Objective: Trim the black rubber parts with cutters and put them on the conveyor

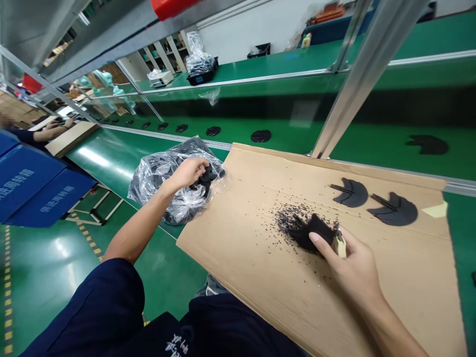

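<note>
My left hand (190, 172) reaches into the mouth of a clear plastic bag (152, 173) and its fingers are closed on a black part (207, 179). My right hand (351, 260) holds a black piece (316, 232) over the cardboard, together with a small tool with a pale yellow handle (339, 245). Many small black scraps (286, 215) lie scattered around that piece. Two black rounded parts with thin stems, one (351, 193) nearer the middle and another (397, 209) further right, rest on the cardboard sheet (238, 238).
Black parts lie in a row on the green belt (230, 124) behind the cardboard. A metal post (368, 74) rises at the cardboard's back edge. Blue crates (40, 183) stand at the left, near a person's arm (52, 133).
</note>
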The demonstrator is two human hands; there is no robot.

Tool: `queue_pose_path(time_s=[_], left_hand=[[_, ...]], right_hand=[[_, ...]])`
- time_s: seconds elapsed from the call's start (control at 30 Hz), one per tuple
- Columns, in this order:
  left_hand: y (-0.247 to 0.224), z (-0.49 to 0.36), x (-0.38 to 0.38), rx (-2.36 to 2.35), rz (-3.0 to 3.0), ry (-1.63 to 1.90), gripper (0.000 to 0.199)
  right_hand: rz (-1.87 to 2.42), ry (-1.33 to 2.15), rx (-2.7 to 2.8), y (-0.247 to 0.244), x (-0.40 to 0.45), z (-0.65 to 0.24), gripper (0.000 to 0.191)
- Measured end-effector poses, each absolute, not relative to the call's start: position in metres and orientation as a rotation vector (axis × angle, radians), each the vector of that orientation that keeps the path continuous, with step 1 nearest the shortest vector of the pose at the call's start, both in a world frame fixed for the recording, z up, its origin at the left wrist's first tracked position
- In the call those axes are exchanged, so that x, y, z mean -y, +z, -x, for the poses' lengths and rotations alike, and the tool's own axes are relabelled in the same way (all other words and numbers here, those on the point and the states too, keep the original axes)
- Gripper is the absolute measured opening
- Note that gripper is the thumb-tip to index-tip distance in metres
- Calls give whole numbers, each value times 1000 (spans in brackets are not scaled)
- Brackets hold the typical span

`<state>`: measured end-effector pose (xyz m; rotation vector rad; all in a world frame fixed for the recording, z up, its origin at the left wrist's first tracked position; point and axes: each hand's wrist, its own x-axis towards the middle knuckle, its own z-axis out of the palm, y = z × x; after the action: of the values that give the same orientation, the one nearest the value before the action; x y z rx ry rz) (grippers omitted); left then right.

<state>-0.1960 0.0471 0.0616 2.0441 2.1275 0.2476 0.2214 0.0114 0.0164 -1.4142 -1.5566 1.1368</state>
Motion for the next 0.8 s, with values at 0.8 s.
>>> queue_pose_path(time_s=[0.8], left_hand=[[-2,-1,-1,-887,-2041,1186,24]], right_hand=[[1129,1840,929,4,2,-222,45]])
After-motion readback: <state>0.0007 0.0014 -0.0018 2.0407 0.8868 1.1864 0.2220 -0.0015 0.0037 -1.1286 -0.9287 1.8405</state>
